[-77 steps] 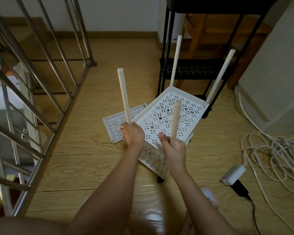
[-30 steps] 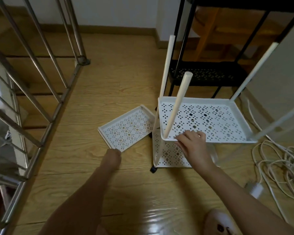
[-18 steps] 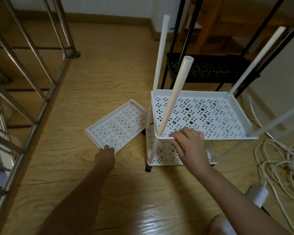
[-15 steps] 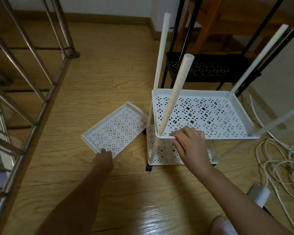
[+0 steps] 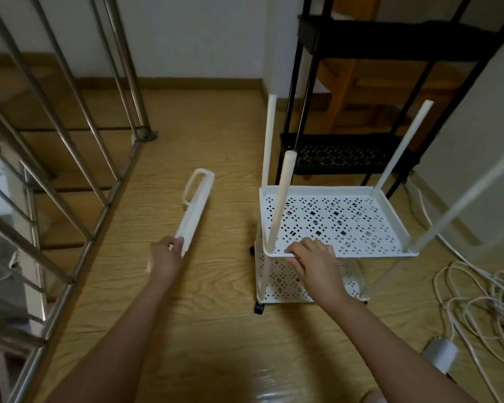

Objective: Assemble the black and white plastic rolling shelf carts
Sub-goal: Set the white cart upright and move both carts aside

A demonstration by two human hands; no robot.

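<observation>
White cart [image 5: 326, 242] stands on the wooden floor [image 5: 210, 330] in front of you, with two shelves on and four poles [image 5: 280, 205] sticking up. Your right hand [image 5: 314, 261] has its fingers curled over the near edge of the upper shelf [image 5: 341, 219], likely to keep the cart from rolling on its little wheels [image 5: 259, 309]. Your left hand [image 5: 165, 258] pinches the near end of the last white tray [image 5: 194, 209], tipped up on its side and lifted off the floor, so you can swing it over. It probably goes on top of the poles next. Just behind stands the black cart [image 5: 349, 152], already built.
</observation>
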